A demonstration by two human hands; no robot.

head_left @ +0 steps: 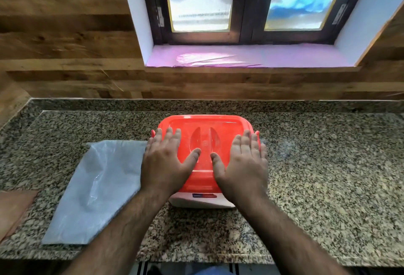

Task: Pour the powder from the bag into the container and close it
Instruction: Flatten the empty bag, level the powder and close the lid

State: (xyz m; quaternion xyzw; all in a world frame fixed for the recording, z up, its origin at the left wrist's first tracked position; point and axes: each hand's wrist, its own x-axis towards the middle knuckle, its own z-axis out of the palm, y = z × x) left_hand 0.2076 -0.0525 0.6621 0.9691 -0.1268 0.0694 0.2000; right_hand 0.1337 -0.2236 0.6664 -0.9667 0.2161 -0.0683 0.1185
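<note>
A white container with a red lid stands in the middle of the granite counter. The lid lies flat on top of it. My left hand rests palm down on the lid's left half, fingers spread. My right hand presses flat on the right half in the same way. A flat, crumpled clear plastic bag lies on the counter just left of the container, touching my left hand's edge. No powder shows inside the bag.
The granite counter stretches wide to the right of the container. A wood-panelled wall and a window with a pink sill stand behind. A brown flat object lies at the left edge.
</note>
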